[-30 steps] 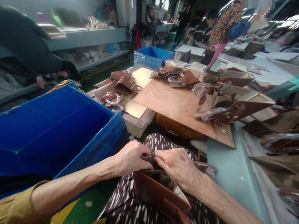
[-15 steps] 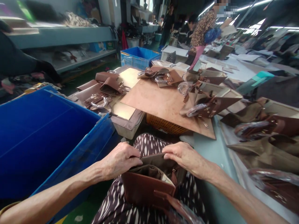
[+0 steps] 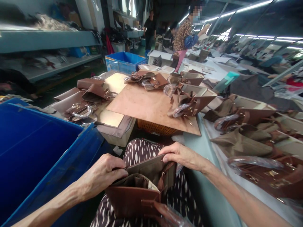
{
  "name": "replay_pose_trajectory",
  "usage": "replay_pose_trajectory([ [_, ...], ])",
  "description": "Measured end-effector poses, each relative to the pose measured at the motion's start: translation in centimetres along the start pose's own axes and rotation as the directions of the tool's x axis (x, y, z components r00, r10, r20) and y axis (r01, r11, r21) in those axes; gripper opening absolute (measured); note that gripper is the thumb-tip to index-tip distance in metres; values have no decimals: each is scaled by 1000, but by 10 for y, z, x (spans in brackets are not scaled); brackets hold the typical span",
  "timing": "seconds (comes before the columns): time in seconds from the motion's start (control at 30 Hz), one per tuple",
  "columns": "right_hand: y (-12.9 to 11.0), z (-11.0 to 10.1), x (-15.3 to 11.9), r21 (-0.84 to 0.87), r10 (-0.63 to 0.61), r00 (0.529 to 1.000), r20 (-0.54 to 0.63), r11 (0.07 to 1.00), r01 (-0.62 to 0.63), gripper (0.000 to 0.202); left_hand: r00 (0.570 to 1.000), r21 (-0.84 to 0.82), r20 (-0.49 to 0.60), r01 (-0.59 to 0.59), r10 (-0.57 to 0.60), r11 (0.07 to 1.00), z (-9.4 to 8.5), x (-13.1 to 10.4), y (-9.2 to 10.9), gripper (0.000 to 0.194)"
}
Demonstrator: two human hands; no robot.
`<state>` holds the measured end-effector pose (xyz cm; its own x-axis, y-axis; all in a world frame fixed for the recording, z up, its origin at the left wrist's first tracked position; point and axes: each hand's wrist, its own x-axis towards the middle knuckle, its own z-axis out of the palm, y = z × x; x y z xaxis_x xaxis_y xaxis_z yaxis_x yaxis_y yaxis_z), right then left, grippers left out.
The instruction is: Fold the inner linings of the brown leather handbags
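A brown handbag (image 3: 132, 201) stands open on my lap, its dark lining showing and its plastic-wrapped handle hanging toward me. My left hand (image 3: 110, 170) pinches the far rim at its left end, thumb on the inner side. Near the right end of that same rim, my right hand (image 3: 180, 154) grips with thumb inside and fingers over the outside. Between the hands the rim is stretched fairly straight. A small leather strap (image 3: 163, 176) hangs inside at the right. Patterned cloth (image 3: 142, 153) covers my legs under the bag.
A large blue bin (image 3: 42, 135) stands at my left. Ahead, a brown board (image 3: 151, 104) bears several handbags; more bags (image 3: 246, 113) line the table at right. Another blue bin (image 3: 125, 61) is farther back. A person in a spotted top (image 3: 183, 37) stands beyond.
My view has turned to the right, so the surroundings shift left. My hands have spread somewhat farther apart along the bag's rim, which is opened wider.
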<state>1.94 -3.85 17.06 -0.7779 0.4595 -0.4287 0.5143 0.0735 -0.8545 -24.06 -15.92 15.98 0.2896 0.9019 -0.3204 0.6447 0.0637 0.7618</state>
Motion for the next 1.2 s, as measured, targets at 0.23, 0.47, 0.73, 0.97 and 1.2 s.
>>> replay_pose_trajectory([
  [0.23,2,6,-4,-26,-3,996,-84,1000,1,19,1000,9,5,-6,6,1000,2,-3,4,31],
  [0.47,-2,8,-12,69,52,996,-67,997,-47,25,1000,33,5,-18,17,999,6,-6,6,32],
  [0.73,11,17,-8,-66,-1,977,-212,998,-13,22,1000,22,14,12,-13,1000,5,-9,12,32],
  [0.97,-16,21,-22,-445,-79,975,-209,895,-23,23,999,19,-24,-37,38,999,4,-8,13,31],
  [1.2,-68,68,10,-639,-206,978,-22,755,145,21,990,137,-91,-97,110,986,7,-11,20,28],
])
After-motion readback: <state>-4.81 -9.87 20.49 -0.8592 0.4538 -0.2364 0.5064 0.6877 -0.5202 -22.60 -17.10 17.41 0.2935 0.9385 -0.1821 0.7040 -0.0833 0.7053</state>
